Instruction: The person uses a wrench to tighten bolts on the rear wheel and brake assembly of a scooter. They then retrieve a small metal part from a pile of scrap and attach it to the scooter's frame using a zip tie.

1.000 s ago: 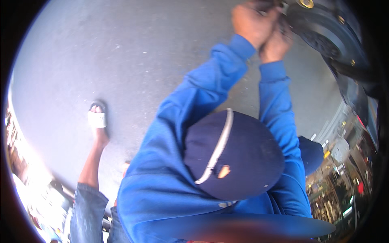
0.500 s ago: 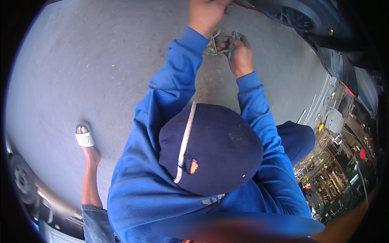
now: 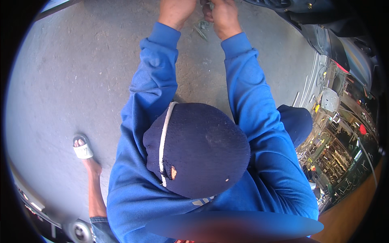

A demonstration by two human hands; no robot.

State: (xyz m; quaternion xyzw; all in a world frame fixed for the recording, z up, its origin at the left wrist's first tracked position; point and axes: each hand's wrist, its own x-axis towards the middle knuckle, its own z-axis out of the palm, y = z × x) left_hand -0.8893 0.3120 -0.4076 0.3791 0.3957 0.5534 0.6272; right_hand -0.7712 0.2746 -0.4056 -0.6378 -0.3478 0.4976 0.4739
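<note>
Both blue-sleeved arms reach toward the top edge of the head view. The fingers of my left hand [image 3: 177,11] are cut off by that edge, so its grip is hidden. Beside it, my right hand [image 3: 225,18] has its fingers curled inward; what they hold is out of sight at the edge. Just under the right fingers is a greenish, strip-like scrap [image 3: 201,31], blurred; whether it hangs from the hand or lies on the floor I cannot tell. My dark blue trouser knee [image 3: 198,150], with a torn hole and a white stripe, fills the middle.
A dark vehicle [image 3: 324,38] stands at the upper right. Metal rods [image 3: 311,81] and a rack crowded with tools and parts [image 3: 340,150] line the right side. Another person's foot in a white slide sandal [image 3: 84,151] rests on the grey concrete floor [image 3: 77,81] at left.
Both hands have moved up toward the top edge, the left also leftward. The green strips, earlier plainly gripped in my right hand, now show only partly below it. The view has shifted.
</note>
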